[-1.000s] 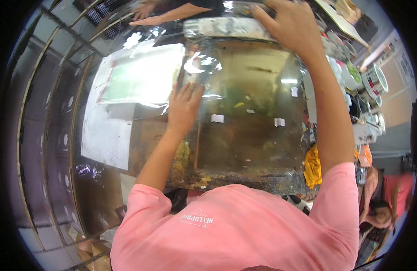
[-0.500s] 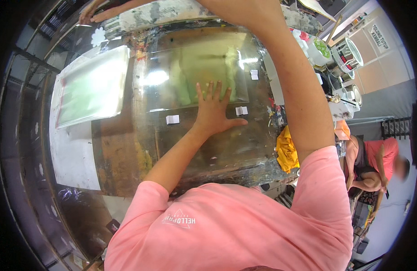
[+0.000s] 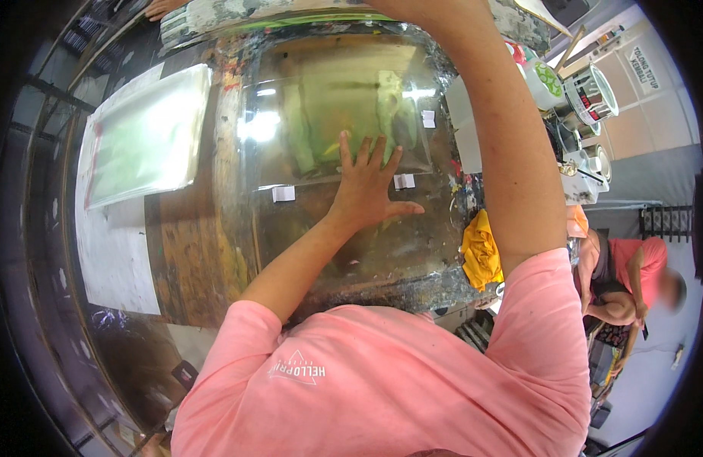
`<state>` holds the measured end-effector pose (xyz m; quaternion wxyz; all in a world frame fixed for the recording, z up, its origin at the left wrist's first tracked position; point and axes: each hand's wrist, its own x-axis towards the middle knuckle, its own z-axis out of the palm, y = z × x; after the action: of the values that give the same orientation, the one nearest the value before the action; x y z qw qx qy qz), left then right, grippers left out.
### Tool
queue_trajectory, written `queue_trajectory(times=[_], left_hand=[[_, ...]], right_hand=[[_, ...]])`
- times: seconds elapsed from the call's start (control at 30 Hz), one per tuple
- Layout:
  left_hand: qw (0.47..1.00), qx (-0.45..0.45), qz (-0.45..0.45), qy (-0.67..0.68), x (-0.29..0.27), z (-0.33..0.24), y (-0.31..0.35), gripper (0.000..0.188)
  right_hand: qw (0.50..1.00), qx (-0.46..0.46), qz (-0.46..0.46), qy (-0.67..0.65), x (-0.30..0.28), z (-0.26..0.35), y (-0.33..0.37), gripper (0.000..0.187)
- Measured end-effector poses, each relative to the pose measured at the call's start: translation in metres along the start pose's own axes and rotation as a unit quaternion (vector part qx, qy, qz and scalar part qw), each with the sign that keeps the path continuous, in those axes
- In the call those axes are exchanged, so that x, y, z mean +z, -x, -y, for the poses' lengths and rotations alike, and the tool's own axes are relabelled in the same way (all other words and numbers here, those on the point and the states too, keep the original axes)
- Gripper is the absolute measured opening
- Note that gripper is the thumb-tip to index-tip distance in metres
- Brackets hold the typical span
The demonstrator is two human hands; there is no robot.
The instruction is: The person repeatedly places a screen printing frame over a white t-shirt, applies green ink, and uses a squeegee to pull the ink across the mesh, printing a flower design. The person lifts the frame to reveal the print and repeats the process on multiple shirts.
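Observation:
My left hand (image 3: 370,183) lies flat with its fingers spread. Its fingers rest on the near edge of a clear plastic sheet (image 3: 290,164), and the thumb points right over the dark worktable (image 3: 351,263). Green and yellowish patches show through the sheet. Small white tabs (image 3: 283,193) sit along its near edge, and another white tab (image 3: 428,119) is by its right side. My right forearm (image 3: 492,99) reaches to the far side; at the top edge the right hand (image 3: 431,7) is cut off and its fingers are hidden.
A stack of clear sheets (image 3: 149,141) lies on white board (image 3: 115,259) at the left. A yellow cloth (image 3: 481,251) sits near my right arm. Paint cans (image 3: 591,95) and tubs crowd the right. Another person (image 3: 633,274) crouches at far right; someone's hand (image 3: 165,7) shows top left.
My left hand stays spread on the sheet. The view has shifted slightly. A green strip now shows along the table's far edge, and the other person's hand at top left is mostly out of view.

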<state>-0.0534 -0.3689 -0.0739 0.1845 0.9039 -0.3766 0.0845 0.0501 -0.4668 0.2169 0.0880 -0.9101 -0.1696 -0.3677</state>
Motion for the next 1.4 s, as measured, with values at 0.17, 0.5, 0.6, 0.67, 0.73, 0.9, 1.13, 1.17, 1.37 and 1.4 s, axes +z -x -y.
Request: queue_trajectory(times=[0.17, 0.5, 0.6, 0.67, 0.73, 0.9, 1.13, 1.17, 1.37, 1.4], left_hand=[[0.999, 0.014, -0.043, 0.008, 0.007, 0.000, 0.002, 0.122], [0.775, -0.276, -0.292, 0.487, -0.152, 0.081, 0.033, 0.088], [0.801, -0.289, -0.227, 0.472, -0.177, 0.079, 0.051, 0.092], [0.837, -0.317, -0.176, 0.409, -0.152, 0.081, 0.072, 0.091], [0.856, -0.338, -0.145, 0.364, -0.124, 0.081, 0.093, 0.096], [0.939, -0.321, -0.120, -0.023, -0.071, 0.090, 0.124, 0.103], [0.940, -0.328, -0.093, 0.025, -0.066, 0.094, 0.128, 0.107], [0.942, -0.322, -0.098, 0.022, -0.065, 0.095, 0.129, 0.108], [0.950, -0.286, -0.123, 0.006, -0.064, 0.099, 0.128, 0.110], [0.949, -0.292, -0.120, 0.010, -0.064, 0.099, 0.127, 0.111]], right_hand=[[0.999, 0.034, 0.041, -0.006, 0.001, -0.001, 0.002, 0.057], [0.995, 0.041, 0.080, 0.051, 0.010, 0.019, 0.063, 0.057], [0.992, -0.021, 0.119, 0.029, 0.021, 0.027, 0.121, 0.073], [0.978, -0.041, 0.203, -0.029, 0.034, 0.020, 0.151, 0.050], [0.951, -0.044, 0.290, -0.097, 0.053, 0.011, 0.179, 0.041], [0.925, 0.032, 0.344, -0.159, 0.072, 0.025, 0.228, 0.038], [0.956, 0.002, 0.277, -0.101, 0.099, 0.032, 0.255, 0.034], [0.958, -0.003, 0.269, -0.099, 0.109, 0.026, 0.252, 0.035], [0.977, -0.016, 0.205, -0.057, 0.199, -0.040, 0.178, 0.036], [0.980, -0.013, 0.196, -0.041, 0.215, -0.052, 0.164, 0.036]])
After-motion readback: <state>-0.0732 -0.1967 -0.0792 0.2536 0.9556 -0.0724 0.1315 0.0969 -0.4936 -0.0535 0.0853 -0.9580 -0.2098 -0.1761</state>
